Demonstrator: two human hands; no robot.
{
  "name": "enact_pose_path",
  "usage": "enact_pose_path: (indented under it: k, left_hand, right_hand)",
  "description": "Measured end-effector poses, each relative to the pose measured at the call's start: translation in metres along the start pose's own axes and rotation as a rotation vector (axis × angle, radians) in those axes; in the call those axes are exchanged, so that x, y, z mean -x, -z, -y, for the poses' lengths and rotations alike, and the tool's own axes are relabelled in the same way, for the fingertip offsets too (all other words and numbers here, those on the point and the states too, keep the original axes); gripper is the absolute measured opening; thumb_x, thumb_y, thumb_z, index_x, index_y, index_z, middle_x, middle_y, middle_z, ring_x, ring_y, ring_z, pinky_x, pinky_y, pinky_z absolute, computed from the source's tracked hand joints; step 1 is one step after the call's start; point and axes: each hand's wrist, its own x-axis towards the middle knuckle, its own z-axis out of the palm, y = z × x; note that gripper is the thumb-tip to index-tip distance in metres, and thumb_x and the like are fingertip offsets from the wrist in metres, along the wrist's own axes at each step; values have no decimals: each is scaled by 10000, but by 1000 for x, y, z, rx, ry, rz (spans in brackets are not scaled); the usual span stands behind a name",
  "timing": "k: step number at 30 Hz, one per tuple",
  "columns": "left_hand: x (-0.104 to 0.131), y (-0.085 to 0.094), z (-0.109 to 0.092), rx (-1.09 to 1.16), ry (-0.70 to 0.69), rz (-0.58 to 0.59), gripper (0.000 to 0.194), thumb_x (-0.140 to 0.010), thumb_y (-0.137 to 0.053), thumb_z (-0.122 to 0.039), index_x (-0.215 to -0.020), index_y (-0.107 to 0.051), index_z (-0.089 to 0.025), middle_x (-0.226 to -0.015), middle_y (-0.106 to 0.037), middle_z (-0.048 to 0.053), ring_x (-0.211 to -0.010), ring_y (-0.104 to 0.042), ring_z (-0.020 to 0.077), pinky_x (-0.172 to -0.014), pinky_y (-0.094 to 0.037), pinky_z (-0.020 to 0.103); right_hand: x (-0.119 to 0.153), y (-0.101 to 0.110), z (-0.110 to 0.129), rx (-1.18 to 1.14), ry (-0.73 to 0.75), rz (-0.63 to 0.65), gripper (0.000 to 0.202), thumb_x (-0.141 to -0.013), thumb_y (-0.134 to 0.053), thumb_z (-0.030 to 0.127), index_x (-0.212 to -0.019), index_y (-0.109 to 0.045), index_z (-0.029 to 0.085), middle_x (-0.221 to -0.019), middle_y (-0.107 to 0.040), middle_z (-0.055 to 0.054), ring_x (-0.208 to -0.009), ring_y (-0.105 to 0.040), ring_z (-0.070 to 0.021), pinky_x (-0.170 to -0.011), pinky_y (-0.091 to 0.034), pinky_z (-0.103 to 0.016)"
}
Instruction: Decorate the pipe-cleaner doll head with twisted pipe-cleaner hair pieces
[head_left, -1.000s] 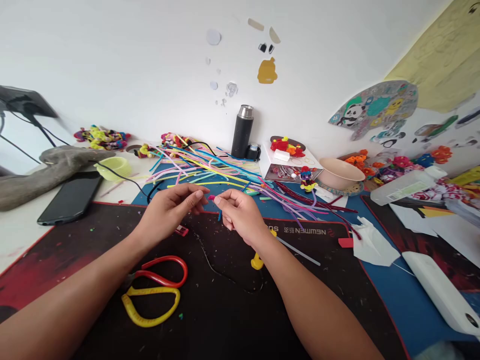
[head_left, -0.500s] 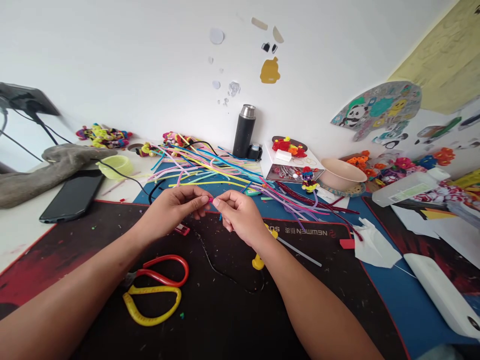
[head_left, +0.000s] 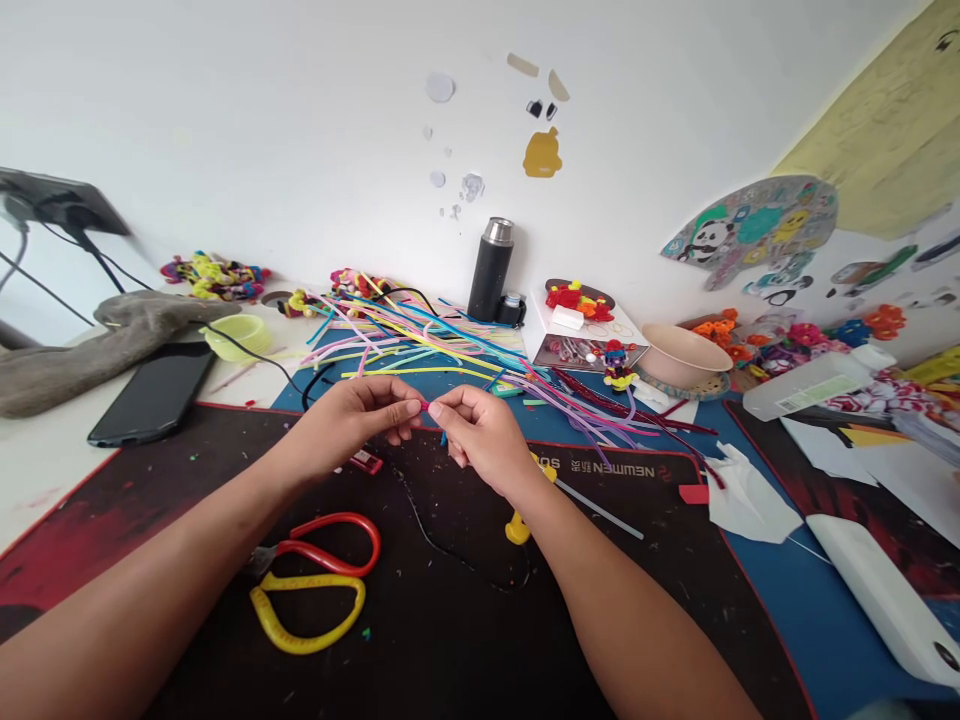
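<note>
My left hand (head_left: 367, 412) and my right hand (head_left: 480, 432) meet above the far edge of the black desk mat. Both pinch a tiny magenta piece of pipe cleaner (head_left: 424, 406) between thumb and forefinger; most of it is covered by the fingertips. Scissors (head_left: 315, 585) with one red and one yellow handle lie beside my left forearm, their blades partly hidden beneath it. Under my right wrist, yellow parts of what looks like a glue gun (head_left: 517, 528) show, with a translucent stick (head_left: 600, 508) jutting out to the right.
Loose coloured pipe cleaners (head_left: 420, 335) spread behind my hands. A black thermos (head_left: 491, 272) stands by the wall, near a white box (head_left: 540, 325) and a beige bowl (head_left: 686, 355). A phone (head_left: 154, 392) lies left; a crumpled tissue (head_left: 750, 495) and a white device (head_left: 877, 590) lie right.
The view has shifted slightly, so the surroundings sit a little lower. Both hands keep their pinch on the magenta piece, with hardly any movement.
</note>
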Motion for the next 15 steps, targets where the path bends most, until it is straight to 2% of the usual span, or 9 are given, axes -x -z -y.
enact_pose_path:
  k: [9, 15]
  left_hand:
    - [0, 1, 0, -23, 15, 34, 529, -781, -826, -718, -797, -748, -195, -714, -739, 35, -609, -656, 169, -581, -569, 285]
    - [0, 2, -1, 12, 7, 17, 508, -793, -832, -694, -780, -726, -198, -709, -717, 20, -609, -634, 152, -604, -552, 279]
  right_hand:
    - [1, -1, 4, -62, -44, 17, 394, -843, -784, 580, -907, -656, 213, -532, -514, 96, -411, -427, -92, -418, -308, -235]
    - [1, 2, 8, -157, -81, -34, 424, -814, -817, 587, -921, -666, 205, -542, -496, 98, -420, -429, -87, -407, -251, -225]
